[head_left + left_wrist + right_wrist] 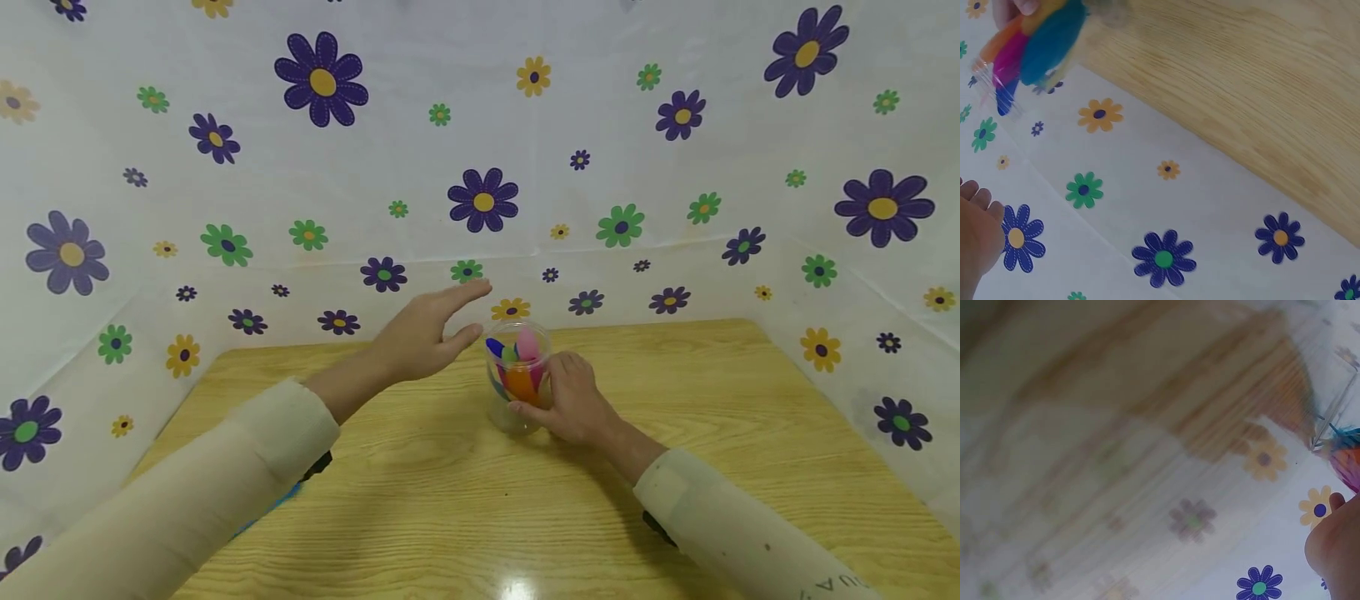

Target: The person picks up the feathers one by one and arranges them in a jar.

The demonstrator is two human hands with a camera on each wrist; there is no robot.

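Observation:
A clear round plastic jar (512,419) stands on the wooden table, near its far edge. Inside it are several bright feathers (521,379) in orange, pink, blue, green and magenta. My right hand (576,402) grips the jar's right side, with the thumb across the front. To the left of the rim, my left hand (423,335) hovers with fingers extended and thumb apart, holding nothing. Its fingers show at the left edge of the left wrist view. There the teal feather (1054,44) shows through the jar wall. The right wrist view is mostly blurred.
A white cloth (405,158) with printed flowers hangs behind and along both sides of the wooden table (420,500). Something thin and blue (272,508) lies on the table, partly hidden beneath the left sleeve.

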